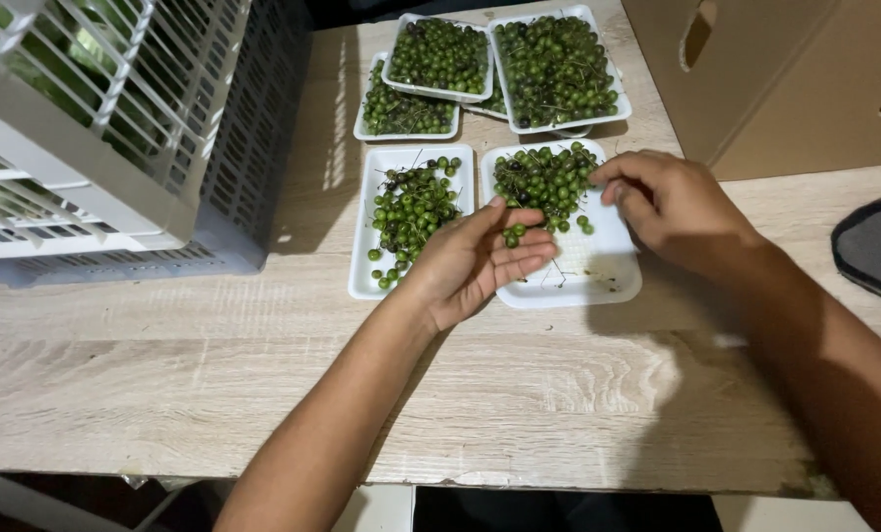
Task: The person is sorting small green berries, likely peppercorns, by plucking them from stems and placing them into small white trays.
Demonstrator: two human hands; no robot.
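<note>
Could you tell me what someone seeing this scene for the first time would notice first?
Most striking are the white trays heaped with small green berries, clustered at the far middle of the wooden table. Over the nearest right tray, the left hand lies palm up with a few berries by its fingers, while the right hand pinches at the pile's edge. On the left stands a big grey and white slatted crate.

Dark green berries (544, 182) on white trays (598, 276), pale wood-grain table (519, 394), white-and-grey slatted crates (115, 128), tan cardboard box (795, 89).
</note>
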